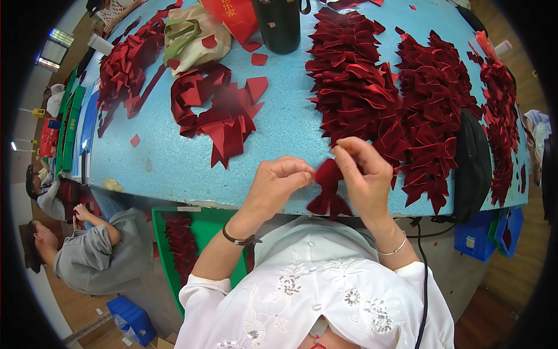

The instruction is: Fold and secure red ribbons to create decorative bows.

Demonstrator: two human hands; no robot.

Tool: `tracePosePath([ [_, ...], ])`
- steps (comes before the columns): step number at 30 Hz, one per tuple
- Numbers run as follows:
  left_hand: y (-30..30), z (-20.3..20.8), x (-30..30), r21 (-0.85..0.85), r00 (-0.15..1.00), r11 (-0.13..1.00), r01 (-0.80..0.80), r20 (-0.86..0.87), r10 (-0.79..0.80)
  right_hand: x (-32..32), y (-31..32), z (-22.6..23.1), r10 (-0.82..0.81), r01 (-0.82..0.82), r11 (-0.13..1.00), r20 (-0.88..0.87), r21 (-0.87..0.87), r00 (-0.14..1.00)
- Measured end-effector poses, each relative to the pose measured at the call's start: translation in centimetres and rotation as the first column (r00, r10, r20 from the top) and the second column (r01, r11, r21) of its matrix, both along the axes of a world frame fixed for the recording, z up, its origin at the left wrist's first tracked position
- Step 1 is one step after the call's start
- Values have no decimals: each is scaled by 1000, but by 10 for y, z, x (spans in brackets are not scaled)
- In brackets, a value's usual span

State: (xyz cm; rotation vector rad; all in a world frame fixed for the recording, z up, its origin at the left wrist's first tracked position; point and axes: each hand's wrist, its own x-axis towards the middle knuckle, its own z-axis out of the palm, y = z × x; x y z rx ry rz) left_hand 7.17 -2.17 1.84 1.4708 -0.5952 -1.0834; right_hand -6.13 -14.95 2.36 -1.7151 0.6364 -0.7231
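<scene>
A dark red velvet bow (329, 189) held up at the table's near edge.
The right hand (367, 174) pinches its upper end; the left hand's (282, 181) fingertips close together at its left side, whether on fabric I cannot tell. Stacked red velvet bows (360, 75) fill the pale blue table (289, 116) far right.

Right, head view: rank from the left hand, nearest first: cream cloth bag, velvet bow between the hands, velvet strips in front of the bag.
1. Velvet bow: right of the left hand.
2. Velvet strips: ahead, leftward.
3. Cream cloth bag: beyond the strips.
</scene>
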Motion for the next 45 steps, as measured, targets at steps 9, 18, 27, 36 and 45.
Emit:
tracePosePath([
  [9, -4, 1, -12, -72, 985, 987, -147, -106, 139, 9, -2, -14, 33, -39, 994, 64, 102, 997],
  [18, -4, -2, -4, -248, 440, 968, 26, 873, 211, 8, -11, -8, -44, 78, 892, 86, -444, 995],
  [27, -11, -18, -26, -126, 144, 976, 180, 984, 101, 14, -26, -12, 350, -195, 744, 125, -639, 928],
  [36, -5, -20, -32, -77, 78, 989, 129, 995, 68, 24, -25, -19, 376, -392, 624, -180, -675, 909],
  [45, -3, -32, -27, -144, 122, 981, 128, 984, 129, 34, -29, -17, 437, -520, 644, -288, -561, 852],
])
